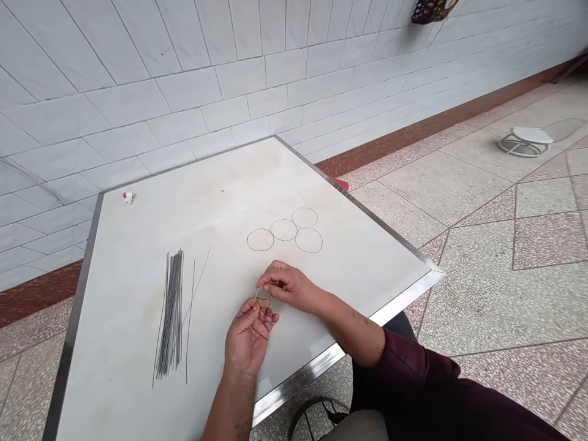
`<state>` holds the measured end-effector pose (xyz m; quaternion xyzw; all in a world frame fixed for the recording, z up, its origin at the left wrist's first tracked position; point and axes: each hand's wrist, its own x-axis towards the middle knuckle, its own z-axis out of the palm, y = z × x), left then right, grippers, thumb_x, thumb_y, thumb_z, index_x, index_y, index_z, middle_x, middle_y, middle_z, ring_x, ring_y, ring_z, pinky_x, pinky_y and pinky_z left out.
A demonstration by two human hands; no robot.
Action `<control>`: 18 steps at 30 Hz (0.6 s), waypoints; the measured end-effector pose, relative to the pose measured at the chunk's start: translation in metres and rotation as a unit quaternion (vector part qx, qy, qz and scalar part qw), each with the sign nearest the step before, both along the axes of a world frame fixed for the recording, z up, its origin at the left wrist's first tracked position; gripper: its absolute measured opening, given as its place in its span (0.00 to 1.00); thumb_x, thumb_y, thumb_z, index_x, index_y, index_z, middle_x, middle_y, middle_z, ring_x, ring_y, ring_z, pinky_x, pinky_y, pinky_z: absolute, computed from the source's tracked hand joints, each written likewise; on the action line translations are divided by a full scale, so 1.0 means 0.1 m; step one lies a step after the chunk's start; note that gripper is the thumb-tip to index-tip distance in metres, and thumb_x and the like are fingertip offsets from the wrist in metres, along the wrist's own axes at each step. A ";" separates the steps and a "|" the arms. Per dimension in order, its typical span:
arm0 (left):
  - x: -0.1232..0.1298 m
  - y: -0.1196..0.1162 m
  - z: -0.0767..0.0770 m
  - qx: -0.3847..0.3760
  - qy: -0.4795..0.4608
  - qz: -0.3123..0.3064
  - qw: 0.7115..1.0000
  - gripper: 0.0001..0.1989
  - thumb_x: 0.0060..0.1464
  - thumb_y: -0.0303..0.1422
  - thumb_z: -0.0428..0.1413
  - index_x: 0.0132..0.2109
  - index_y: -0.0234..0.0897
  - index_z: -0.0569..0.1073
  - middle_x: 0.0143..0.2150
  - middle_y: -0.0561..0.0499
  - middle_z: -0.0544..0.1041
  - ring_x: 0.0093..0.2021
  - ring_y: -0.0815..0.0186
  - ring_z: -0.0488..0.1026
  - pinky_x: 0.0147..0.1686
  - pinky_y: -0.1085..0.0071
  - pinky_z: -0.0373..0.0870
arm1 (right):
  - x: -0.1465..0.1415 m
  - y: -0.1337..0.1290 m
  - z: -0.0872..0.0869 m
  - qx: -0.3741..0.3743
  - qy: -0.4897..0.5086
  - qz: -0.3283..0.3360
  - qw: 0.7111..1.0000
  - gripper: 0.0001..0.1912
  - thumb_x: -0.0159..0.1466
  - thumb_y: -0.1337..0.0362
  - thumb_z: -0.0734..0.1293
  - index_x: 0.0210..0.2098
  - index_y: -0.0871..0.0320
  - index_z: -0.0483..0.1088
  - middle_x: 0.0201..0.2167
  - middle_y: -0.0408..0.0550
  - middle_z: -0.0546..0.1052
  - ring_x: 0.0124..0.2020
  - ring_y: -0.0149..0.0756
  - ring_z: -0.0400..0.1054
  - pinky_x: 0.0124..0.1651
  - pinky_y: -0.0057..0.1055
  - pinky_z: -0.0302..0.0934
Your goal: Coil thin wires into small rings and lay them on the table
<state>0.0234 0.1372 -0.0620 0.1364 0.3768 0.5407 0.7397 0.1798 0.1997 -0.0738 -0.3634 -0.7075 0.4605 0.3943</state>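
A thin wire ring (289, 313) is held just above the table's near side, between my two hands. My left hand (248, 343) is closed on its left part, palm turned up; one fingertip seems to have a tan wrap (263, 302). From above, my right hand (291, 289) pinches the ring's upper edge. The wire ends are too small to make out. Just beyond my hands lie several finished-looking wire rings, among them a dark one (260, 250) at the left. To the left lies a bundle of straight wires (171, 324), with a loose wire (188, 343) beside it.
The white table (220, 190) has a metal edge (316, 373) and stands against a tiled wall (184, 92). A small white and red object (129, 198) sits at its far left corner. A round white stool (526, 139) stands on the floor at the right.
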 end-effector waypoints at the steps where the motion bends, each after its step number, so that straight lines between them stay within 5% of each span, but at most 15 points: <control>1: 0.00 0.00 0.00 -0.001 0.000 0.005 1.000 0.06 0.41 0.27 0.67 0.28 0.34 0.77 0.27 0.53 0.74 0.26 0.72 0.68 0.33 0.70 0.73 | 0.00 0.00 0.00 0.010 -0.006 -0.007 1.000 0.12 0.63 0.70 0.64 0.43 0.52 0.75 0.39 0.45 0.68 0.30 0.29 0.61 0.33 0.28 0.58; 9: -0.01 0.00 0.02 -0.015 -0.001 0.009 1.000 0.07 0.40 0.26 0.68 0.28 0.35 0.78 0.24 0.54 0.74 0.24 0.72 0.68 0.30 0.71 0.74 | -0.02 -0.03 0.02 0.052 -0.023 -0.034 0.998 0.12 0.65 0.72 0.62 0.42 0.52 0.74 0.38 0.46 0.69 0.34 0.31 0.64 0.36 0.29 0.62; 18: 0.01 -0.01 -0.03 0.004 -0.005 0.028 1.000 0.06 0.41 0.26 0.68 0.29 0.35 0.78 0.27 0.53 0.76 0.26 0.71 0.71 0.38 0.66 0.76 | -0.05 -0.04 0.01 0.024 -0.018 -0.057 0.998 0.09 0.66 0.68 0.63 0.43 0.52 0.71 0.40 0.46 0.69 0.38 0.33 0.66 0.40 0.31 0.65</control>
